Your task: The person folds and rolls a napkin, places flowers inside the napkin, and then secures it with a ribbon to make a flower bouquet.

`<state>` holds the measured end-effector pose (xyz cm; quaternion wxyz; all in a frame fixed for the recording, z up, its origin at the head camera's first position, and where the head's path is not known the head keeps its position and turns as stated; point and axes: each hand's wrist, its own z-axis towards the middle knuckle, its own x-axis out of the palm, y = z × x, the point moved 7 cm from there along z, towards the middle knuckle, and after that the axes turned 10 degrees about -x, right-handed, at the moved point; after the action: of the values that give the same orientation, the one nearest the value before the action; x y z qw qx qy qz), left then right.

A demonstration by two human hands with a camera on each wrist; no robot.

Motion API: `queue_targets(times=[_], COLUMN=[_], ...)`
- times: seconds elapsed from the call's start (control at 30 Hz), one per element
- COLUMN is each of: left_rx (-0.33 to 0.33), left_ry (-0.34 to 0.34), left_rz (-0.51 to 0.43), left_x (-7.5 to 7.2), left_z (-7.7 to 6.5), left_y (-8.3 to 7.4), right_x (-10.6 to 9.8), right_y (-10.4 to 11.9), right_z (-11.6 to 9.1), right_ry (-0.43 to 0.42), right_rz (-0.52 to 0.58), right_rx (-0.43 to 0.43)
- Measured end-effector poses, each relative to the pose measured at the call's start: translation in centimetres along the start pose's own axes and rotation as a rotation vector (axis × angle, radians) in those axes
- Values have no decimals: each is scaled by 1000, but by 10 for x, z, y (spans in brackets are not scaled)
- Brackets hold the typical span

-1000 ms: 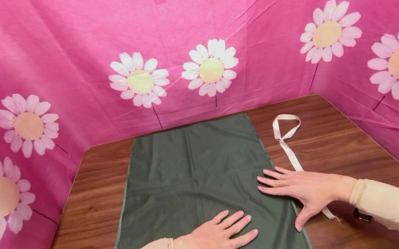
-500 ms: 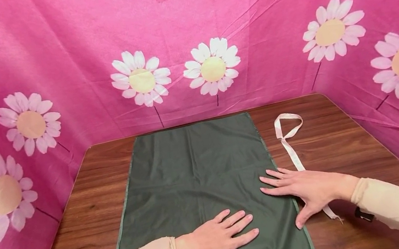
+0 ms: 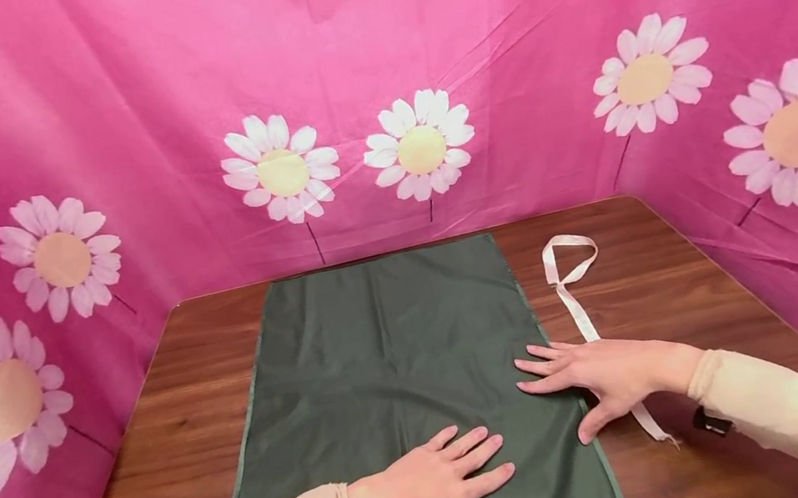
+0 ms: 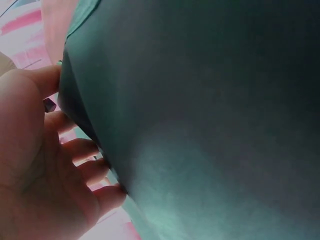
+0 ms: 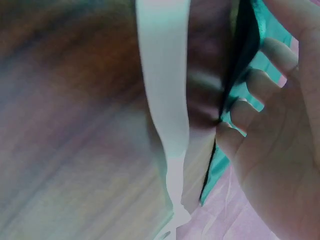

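Between the worktop's (image 3: 658,261) side edges, left hand (image 3: 431,490) and right hand (image 3: 608,373) stay spread on green cloth (image 3: 382,352), seemingly steadying it.

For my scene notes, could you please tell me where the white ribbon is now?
In the head view, the white ribbon lies on the wooden table, right of the green cloth, partly hidden beneath the right hand.

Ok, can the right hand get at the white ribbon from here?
Probably yes: the right hand is above the white ribbon, touching the green cloth, and nothing else covers the ribbon.
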<state>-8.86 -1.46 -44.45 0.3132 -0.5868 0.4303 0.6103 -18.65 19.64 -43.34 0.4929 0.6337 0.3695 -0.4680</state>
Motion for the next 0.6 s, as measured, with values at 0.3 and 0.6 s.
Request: queue_targets(times=[0.3,0.6], left_rx=[9,25], left_ry=[2,-59], left_rz=[-20,-92], left_x=[-2,-12], left_z=[1,1], left_y=[-2,6], right_x=[-3,-7], right_y=[-1,-5], right_z=[-2,4], right_ry=[-10,-69], right_rz=[39,40], right_rx=[-25,-71])
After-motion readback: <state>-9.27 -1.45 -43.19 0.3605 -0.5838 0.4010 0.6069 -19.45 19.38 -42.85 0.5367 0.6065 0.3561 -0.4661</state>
